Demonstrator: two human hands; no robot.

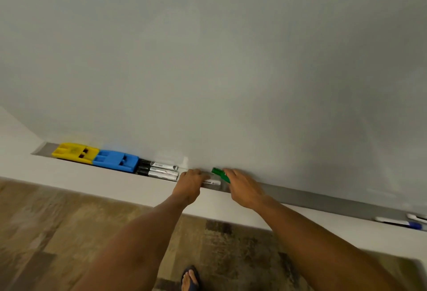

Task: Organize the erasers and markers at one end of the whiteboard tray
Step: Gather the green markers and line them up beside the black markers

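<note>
Left hand [190,183]: fingers curled over the white barrel of a green-capped marker [216,178].
Right hand [242,186]: fingers pinching its green cap.
Tray [323,199] left end: yellow eraser [74,153], blue eraser [115,160], three black-capped markers [159,170].
Tray right end: blue-capped marker [399,223].

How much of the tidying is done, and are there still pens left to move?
Mostly done. The yellow eraser, the blue eraser and a bunch of black-capped markers already sit together at the tray's left end. Right now the left hand and right hand are on a green-capped marker just beside that group. Still left: the blue-capped markers far off at the right end.
</note>
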